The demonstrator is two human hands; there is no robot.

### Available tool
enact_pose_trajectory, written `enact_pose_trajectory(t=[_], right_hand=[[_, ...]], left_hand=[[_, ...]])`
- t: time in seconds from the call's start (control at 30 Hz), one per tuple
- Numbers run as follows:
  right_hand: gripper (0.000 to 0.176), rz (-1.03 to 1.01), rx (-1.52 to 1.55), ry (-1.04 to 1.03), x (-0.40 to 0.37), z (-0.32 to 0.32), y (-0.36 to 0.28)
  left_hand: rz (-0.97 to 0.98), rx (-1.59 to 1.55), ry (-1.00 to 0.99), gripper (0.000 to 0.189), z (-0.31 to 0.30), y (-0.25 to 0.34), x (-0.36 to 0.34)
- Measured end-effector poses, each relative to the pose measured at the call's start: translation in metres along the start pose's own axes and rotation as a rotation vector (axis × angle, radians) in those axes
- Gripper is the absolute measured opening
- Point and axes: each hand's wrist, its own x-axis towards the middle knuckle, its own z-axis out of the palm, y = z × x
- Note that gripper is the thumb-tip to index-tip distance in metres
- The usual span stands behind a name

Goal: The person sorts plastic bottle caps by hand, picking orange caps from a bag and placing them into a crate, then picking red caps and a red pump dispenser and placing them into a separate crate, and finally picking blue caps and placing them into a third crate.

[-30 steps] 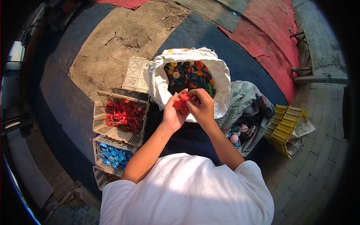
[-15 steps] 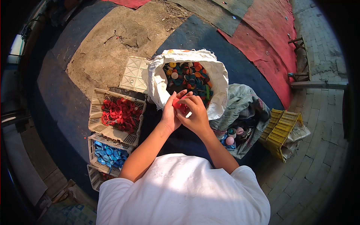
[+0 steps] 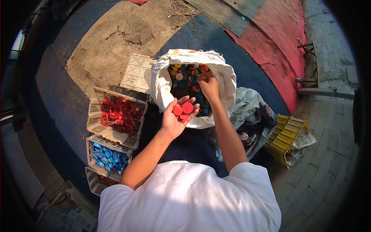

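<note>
Palm up at the near rim of the white woven sack (image 3: pixel 161 79), my left hand (image 3: pixel 174 120) cradles several red bottle caps (image 3: pixel 187 108) in its cupped fingers. My right hand (image 3: pixel 210 88) reaches into the sack's right side, its fingers bent together among the mixed bottle caps (image 3: pixel 179 77) inside. Whatever its fingertips pinch is too small and dark to make out. Red, yellow, orange, green and dark blue caps show in the sack.
To my left stand crates with red plastic pieces (image 3: pixel 123 116) and blue plastic pieces (image 3: pixel 110 157). Behind them lies a cream crate (image 3: pixel 135 73). At right are a grey-green sack (image 3: pixel 247 102) and a yellow crate (image 3: pixel 281 133). Blue and red mats cover the ground.
My right hand has left my left hand and moved up and right into the sack. My left hand has opened out, uncovering the red caps on its palm.
</note>
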Motion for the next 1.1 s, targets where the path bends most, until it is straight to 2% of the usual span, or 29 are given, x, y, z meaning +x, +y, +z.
enact_pose_trajectory(t=[0.1, 0.2, 0.23, 0.3, 0.4, 0.47, 0.5, 0.7, 0.77, 0.83, 0.93, 1.03, 1.1], right_hand=[[0.041, 0.114, -0.214, 0.047, 0.069, 0.038, 0.037], [0.042, 0.005, -0.274, 0.165, 0.117, 0.073, 0.085], [0.041, -0.073, -0.315, 0.12, 0.118, 0.069, 0.08], [0.042, -0.109, -0.299, 0.191, 0.12, 0.072, 0.073], [0.053, -0.027, -0.256, 0.09, 0.121, 0.069, 0.056], [0.063, -0.073, -0.219, 0.127, 0.138, 0.078, 0.073], [0.066, -0.028, -0.243, 0.128, 0.142, 0.081, 0.076], [0.06, 0.062, -0.229, 0.145, 0.146, 0.081, 0.089], [0.054, 0.0, -0.155, 0.096, 0.127, 0.068, 0.072], [0.039, 0.119, -0.065, 0.121, 0.093, 0.049, 0.036], [0.027, 0.332, 0.287, 0.016, 0.066, 0.044, 0.037], [0.02, 0.467, 0.736, -0.148, 0.014, 0.005, 0.014], [0.019, 0.37, 0.988, -0.24, -0.017, -0.02, 0.016]], left_hand=[[-0.004, 0.002, 0.006, 0.04, -0.001, -0.002, 0.004], [-0.012, -0.002, 0.019, 0.041, 0.001, 0.001, 0.007], [-0.013, 0.004, 0.023, 0.042, 0.001, 0.003, 0.009], [-0.023, -0.011, 0.035, 0.042, 0.004, 0.004, 0.009], [-0.033, -0.022, 0.043, 0.042, -0.001, 0.003, 0.011], [-0.03, -0.01, 0.038, 0.042, -0.002, 0.003, 0.01], [-0.029, -0.006, 0.033, 0.042, -0.002, 0.002, 0.009], [-0.015, 0.005, 0.059, 0.041, -0.005, 0.003, 0.008], [-0.018, -0.01, 0.062, 0.042, -0.004, 0.004, 0.007], [-0.015, -0.016, 0.054, 0.041, 0.0, 0.004, 0.007], [-0.001, 0.025, 0.066, 0.041, 0.005, 0.0, 0.008], [0.004, 0.033, 0.045, 0.038, 0.017, -0.002, 0.006], [0.015, 0.015, 0.012, 0.038, 0.022, -0.003, 0.008]])
